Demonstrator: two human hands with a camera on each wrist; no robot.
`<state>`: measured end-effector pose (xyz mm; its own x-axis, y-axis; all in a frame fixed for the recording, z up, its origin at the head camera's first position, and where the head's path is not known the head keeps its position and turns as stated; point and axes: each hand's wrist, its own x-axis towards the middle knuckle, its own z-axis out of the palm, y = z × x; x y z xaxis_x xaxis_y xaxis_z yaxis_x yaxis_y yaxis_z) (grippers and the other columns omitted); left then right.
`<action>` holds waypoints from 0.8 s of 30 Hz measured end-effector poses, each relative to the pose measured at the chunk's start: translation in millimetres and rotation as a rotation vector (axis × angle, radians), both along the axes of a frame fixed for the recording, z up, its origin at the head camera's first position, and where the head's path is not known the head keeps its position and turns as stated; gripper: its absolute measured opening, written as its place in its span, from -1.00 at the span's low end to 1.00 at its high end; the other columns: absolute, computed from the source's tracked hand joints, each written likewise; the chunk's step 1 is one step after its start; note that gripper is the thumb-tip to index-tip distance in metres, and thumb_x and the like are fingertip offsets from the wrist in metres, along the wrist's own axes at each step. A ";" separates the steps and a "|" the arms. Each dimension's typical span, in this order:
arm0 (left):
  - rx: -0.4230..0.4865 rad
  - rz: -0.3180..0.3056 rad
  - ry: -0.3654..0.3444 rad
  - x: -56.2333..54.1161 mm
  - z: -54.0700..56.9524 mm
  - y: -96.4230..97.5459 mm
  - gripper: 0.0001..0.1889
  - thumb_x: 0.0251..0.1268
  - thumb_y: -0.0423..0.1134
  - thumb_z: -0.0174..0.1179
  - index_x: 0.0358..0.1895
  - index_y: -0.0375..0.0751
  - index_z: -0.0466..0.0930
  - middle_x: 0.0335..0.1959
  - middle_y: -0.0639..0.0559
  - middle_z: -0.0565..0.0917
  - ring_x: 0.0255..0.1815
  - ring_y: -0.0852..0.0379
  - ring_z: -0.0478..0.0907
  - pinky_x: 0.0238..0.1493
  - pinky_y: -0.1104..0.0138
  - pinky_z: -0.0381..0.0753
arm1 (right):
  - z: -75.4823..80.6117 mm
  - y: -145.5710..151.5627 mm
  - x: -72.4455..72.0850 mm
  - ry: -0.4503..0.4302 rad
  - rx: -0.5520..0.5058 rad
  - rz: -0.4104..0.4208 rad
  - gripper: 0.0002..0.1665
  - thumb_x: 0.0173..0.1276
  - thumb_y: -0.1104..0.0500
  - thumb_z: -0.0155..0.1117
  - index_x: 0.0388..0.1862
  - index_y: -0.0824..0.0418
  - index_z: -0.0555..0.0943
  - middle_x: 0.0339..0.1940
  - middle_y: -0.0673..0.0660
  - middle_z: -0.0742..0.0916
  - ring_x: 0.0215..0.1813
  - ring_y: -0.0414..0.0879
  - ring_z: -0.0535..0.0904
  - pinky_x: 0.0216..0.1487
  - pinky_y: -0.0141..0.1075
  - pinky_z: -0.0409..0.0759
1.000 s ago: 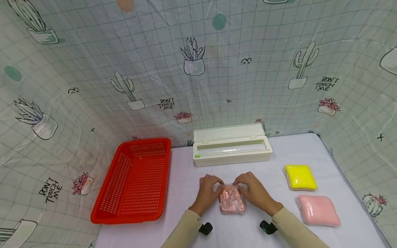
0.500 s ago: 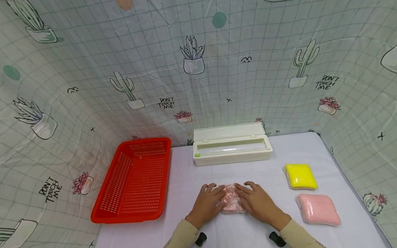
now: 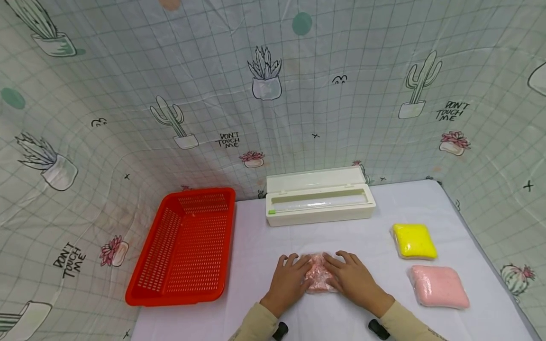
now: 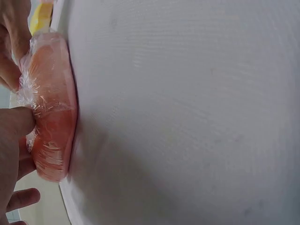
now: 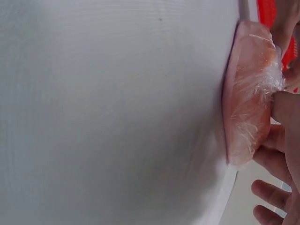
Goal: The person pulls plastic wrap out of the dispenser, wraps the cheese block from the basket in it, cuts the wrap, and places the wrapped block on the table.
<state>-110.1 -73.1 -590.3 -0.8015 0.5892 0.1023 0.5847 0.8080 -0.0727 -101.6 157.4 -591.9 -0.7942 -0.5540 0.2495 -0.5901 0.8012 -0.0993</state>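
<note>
A flat salmon-pink packet in crinkled cling film (image 3: 319, 275) lies on the white cloth between my hands in the head view. From its left side my left hand (image 3: 286, 284) presses the film with thumb and fingertips, the other fingers spread. My right hand (image 3: 357, 282) does the same from the right, relaxed fingers on top. Close up in the left wrist view, the packet (image 4: 51, 108) shows loose, bunched film along its top, with my thumb against it. The right wrist view shows film (image 5: 269, 77) gathered under my right thumb. The hands partly hide the packet's sides.
A white cling film dispenser (image 3: 322, 218) stands at the back, its lid raised, a roll inside. To the left is a red perforated basket (image 3: 228, 255). A yellow packet (image 3: 414, 241) and a pink packet (image 3: 440, 286), both wrapped, lie to the right.
Both hands have gone from pinching the film at the packet's far edge to lying flatter over its two sides. Over the last half second they have barely moved.
</note>
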 end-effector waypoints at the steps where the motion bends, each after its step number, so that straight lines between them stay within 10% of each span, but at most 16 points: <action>1: 0.002 -0.001 0.005 0.1 -0.3 0.2 -0.55 0.43 0.19 0.32 0.29 0.17 0.70 0.39 0.27 0.62 0.31 0.15 0.50 0.31 0.13 0.41 | -1.0 0.0 0.0 0.008 0.000 0.002 -0.45 0.29 -0.04 0.55 0.17 0.21 0.76 0.29 0.12 0.75 0.23 0.20 0.62 0.23 0.08 0.58; 13: 0.026 0.048 -0.041 2.1 -3.2 8.5 -0.59 0.44 0.12 0.32 0.26 0.14 0.70 0.34 0.26 0.66 0.29 0.11 0.50 0.30 0.11 0.42 | -6.7 -1.0 -0.2 0.005 0.017 0.002 -0.46 0.28 0.01 0.56 0.20 0.18 0.75 0.31 0.10 0.74 0.22 0.19 0.62 0.19 0.07 0.59; 24: 0.151 0.032 0.058 17.6 1.8 16.2 -0.60 0.26 -0.05 0.50 0.14 0.08 0.67 0.17 0.17 0.65 0.20 0.11 0.54 0.22 0.14 0.51 | 6.4 -6.0 -5.8 -0.273 -0.324 -0.076 -0.33 0.19 0.25 0.60 0.29 0.33 0.62 0.35 0.26 0.66 0.31 0.24 0.55 0.28 0.22 0.51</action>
